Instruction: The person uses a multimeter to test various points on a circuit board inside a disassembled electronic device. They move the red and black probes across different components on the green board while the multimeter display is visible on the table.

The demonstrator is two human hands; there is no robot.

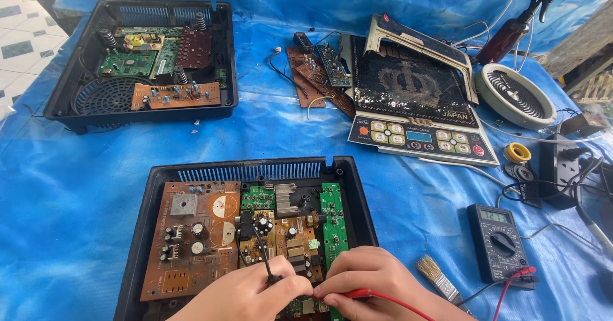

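Two open black casings (357,193) sat on the blue surface (57,193), the second (227,53) upper left; multimeter (498,244) and brush (437,279) lower right, clear of the hands. Left hand (246,295) pinched the black probe (268,273), right hand (377,279) pinched the red probe (354,293), both over the near casing's circuit boards (191,238), bottom centre.

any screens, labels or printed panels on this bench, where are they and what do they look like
Multimeter: right of the near open case, dark grey, small pale grey screen above a round dial.
Cooktop control panel: centre right, black strip with a small blue display, pale square buttons, one red round button.
Cooktop glass top: above that panel, black with a worn crown pattern.
No packages visible.
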